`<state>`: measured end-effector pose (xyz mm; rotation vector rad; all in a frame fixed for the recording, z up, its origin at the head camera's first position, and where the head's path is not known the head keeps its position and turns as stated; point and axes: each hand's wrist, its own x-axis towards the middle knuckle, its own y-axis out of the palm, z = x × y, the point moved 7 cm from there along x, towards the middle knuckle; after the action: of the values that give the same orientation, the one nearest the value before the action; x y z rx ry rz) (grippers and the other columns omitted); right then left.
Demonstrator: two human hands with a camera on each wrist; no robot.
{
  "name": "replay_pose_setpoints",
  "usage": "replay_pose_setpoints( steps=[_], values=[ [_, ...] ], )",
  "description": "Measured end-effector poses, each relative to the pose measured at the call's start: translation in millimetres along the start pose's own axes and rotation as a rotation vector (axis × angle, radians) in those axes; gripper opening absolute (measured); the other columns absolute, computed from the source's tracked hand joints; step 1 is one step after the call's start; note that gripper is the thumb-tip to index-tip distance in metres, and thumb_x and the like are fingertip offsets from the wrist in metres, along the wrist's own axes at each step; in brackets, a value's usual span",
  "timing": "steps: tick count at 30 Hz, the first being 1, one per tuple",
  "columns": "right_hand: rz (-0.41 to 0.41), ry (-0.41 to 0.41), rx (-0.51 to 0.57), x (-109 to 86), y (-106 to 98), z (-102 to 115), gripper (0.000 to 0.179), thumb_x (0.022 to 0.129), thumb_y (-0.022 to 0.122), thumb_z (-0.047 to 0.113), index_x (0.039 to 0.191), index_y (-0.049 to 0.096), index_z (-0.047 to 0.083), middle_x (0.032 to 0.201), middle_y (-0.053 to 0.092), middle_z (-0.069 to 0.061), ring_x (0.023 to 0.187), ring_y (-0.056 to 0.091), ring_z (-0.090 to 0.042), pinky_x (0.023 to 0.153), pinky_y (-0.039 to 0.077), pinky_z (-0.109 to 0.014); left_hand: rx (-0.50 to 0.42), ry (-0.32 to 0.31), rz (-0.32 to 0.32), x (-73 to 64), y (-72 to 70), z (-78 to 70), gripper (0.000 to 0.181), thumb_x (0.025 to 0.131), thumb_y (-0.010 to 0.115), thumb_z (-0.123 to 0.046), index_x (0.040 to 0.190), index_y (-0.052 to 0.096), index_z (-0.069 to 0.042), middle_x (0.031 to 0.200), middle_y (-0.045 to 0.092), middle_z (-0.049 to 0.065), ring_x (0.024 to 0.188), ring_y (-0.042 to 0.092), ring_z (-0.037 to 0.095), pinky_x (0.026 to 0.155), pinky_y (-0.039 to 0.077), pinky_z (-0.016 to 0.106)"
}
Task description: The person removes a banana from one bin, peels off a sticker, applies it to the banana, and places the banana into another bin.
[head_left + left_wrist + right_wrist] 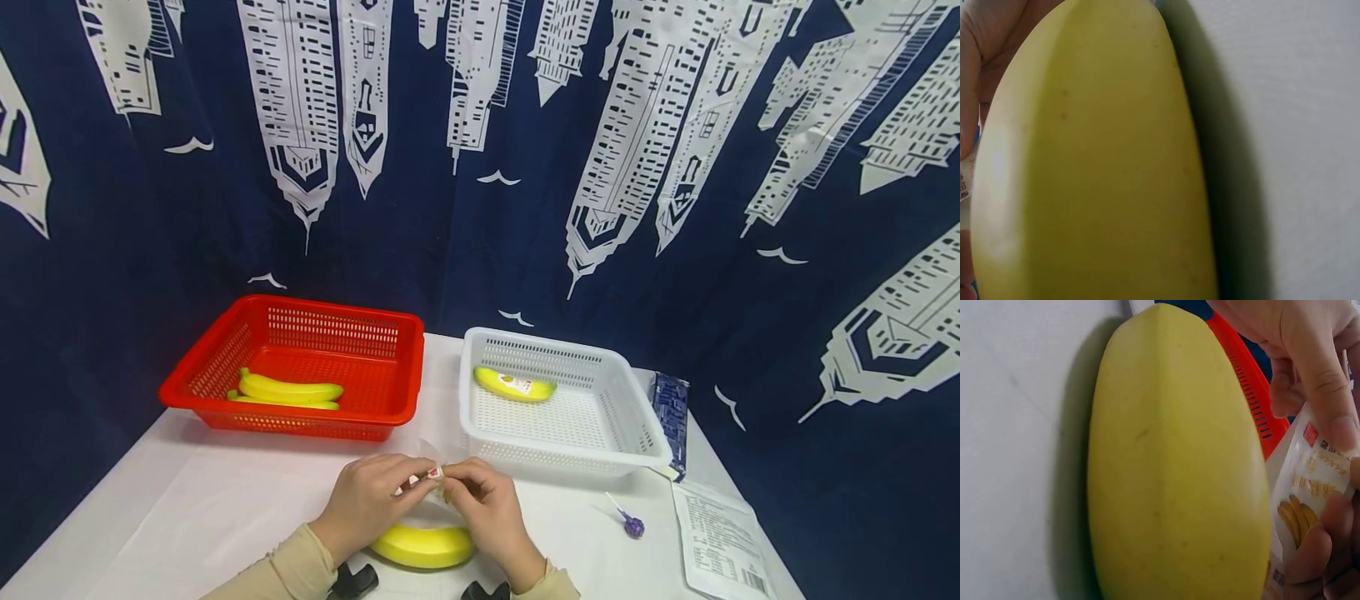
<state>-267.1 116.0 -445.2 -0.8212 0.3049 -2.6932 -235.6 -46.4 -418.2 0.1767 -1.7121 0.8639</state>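
A yellow banana (423, 547) lies on the white table, close below both hands, and fills much of both wrist views. Above it, the fingertips of my left hand (366, 504) and right hand (491, 510) meet, pinching a small translucent white sheet of banana labels (1304, 487) between them. The sheet carries printed bananas and a small red mark. Fingers cover part of it in the head view. Neither hand grips the banana. In the white basket (555, 450), another banana (536, 392) bears a similar white label.
At the back left stands a red basket (292, 423) with two bananas (288, 390) in it. A purple lollipop (633, 526) lies right of the hands. Farther right are a white printed pouch (722, 537) and a dark blue packet (671, 417). A dark blue patterned cloth (420, 250) hangs behind.
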Motion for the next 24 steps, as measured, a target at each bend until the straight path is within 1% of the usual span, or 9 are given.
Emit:
replay_pose_setpoints(
  steps=[2, 5, 8, 11, 15, 18, 19, 21, 24],
  values=[
    [-0.019, 0.014, -0.007, -0.1, 0.2, 0.0, 0.010, 0.097, 0.069, 0.007, 0.103, 0.076, 0.004, 0.092, 0.071, -0.016, 0.075, 0.067, -0.025, 0.068, 0.058, -0.026, 0.000, -0.002, -0.012, 0.4, -1.0, -0.3, 0.021, 0.077, 0.088, -0.021, 0.097, 0.080, -0.021, 0.085, 0.076, -0.013, 0.070, 0.070, 0.002, 0.062, 0.054, 0.021],
    [-0.020, 0.029, -0.019, -0.9, 1.4, -0.3, 0.008, 0.098, 0.069, 0.008, 0.102, 0.076, 0.005, 0.096, 0.072, -0.015, 0.077, 0.068, -0.031, 0.070, 0.059, -0.026, 0.031, 0.004, -0.012, 0.8, -1.7, -0.8, 0.019, 0.077, 0.086, -0.019, 0.095, 0.080, -0.021, 0.084, 0.076, -0.012, 0.071, 0.071, 0.004, 0.061, 0.054, 0.024],
    [-0.021, 0.021, -0.033, -1.8, 2.0, 0.4, 0.009, 0.098, 0.069, 0.008, 0.102, 0.076, 0.005, 0.098, 0.073, -0.013, 0.079, 0.068, -0.032, 0.073, 0.060, -0.027, 0.048, 0.023, -0.020, 1.1, -2.3, -1.9, 0.016, 0.078, 0.083, -0.017, 0.093, 0.081, -0.020, 0.083, 0.075, -0.011, 0.069, 0.070, 0.005, 0.059, 0.052, 0.024],
    [-0.030, -0.011, -0.044, -2.2, 2.8, 1.4, 0.008, 0.097, 0.069, 0.006, 0.102, 0.076, 0.004, 0.098, 0.073, -0.013, 0.079, 0.069, -0.029, 0.072, 0.060, -0.027, 0.067, 0.055, -0.039, 1.0, -3.3, -3.5, 0.009, 0.085, 0.075, -0.018, 0.091, 0.081, -0.020, 0.082, 0.075, -0.012, 0.066, 0.069, 0.005, 0.057, 0.050, 0.024],
    [-0.050, -0.063, -0.073, -2.2, 3.9, 4.1, 0.008, 0.096, 0.070, 0.003, 0.101, 0.076, 0.005, 0.096, 0.073, -0.010, 0.078, 0.069, -0.018, 0.071, 0.060, -0.026, 0.099, 0.099, -0.072, 1.3, -4.3, -5.5, 0.019, 0.093, 0.061, -0.020, 0.088, 0.080, -0.021, 0.080, 0.074, -0.012, 0.063, 0.068, 0.005, 0.054, 0.048, 0.024],
    [-0.064, -0.077, -0.113, -2.1, 4.3, 6.3, 0.011, 0.094, 0.071, -0.001, 0.099, 0.077, 0.007, 0.094, 0.074, -0.007, 0.078, 0.067, -0.010, 0.069, 0.060, -0.026, 0.123, 0.119, -0.085, 1.4, -4.4, -7.1, 0.023, 0.094, 0.058, -0.020, 0.087, 0.080, -0.021, 0.080, 0.074, -0.013, 0.062, 0.067, 0.005, 0.053, 0.047, 0.023],
    [-0.068, -0.072, -0.127, -2.1, 4.0, 6.9, 0.012, 0.093, 0.072, -0.002, 0.099, 0.077, 0.007, 0.094, 0.074, -0.006, 0.079, 0.066, -0.008, 0.069, 0.060, -0.026, 0.129, 0.120, -0.081, 1.4, -4.1, -7.5, 0.022, 0.093, 0.058, -0.020, 0.086, 0.080, -0.021, 0.080, 0.074, -0.013, 0.062, 0.067, 0.005, 0.052, 0.047, 0.023],
    [-0.088, -0.022, -0.160, -1.5, 2.0, 5.6, 0.011, 0.094, 0.072, 0.001, 0.097, 0.077, 0.010, 0.091, 0.075, -0.003, 0.075, 0.065, -0.005, 0.066, 0.059, -0.025, 0.137, 0.113, -0.067, 1.5, -2.9, -7.6, 0.019, 0.089, 0.061, -0.019, 0.087, 0.080, -0.021, 0.081, 0.073, -0.013, 0.062, 0.066, 0.005, 0.052, 0.047, 0.023],
    [-0.142, 0.102, -0.174, -0.5, -4.6, -0.2, 0.007, 0.095, 0.073, 0.008, 0.096, 0.078, 0.013, 0.086, 0.075, -0.001, 0.067, 0.061, -0.004, 0.059, 0.055, -0.022, 0.154, 0.080, -0.024, 1.1, -0.4, -6.5, 0.014, 0.081, 0.072, -0.022, 0.093, 0.079, -0.022, 0.084, 0.072, -0.012, 0.061, 0.065, 0.006, 0.054, 0.049, 0.024]
  ],
)
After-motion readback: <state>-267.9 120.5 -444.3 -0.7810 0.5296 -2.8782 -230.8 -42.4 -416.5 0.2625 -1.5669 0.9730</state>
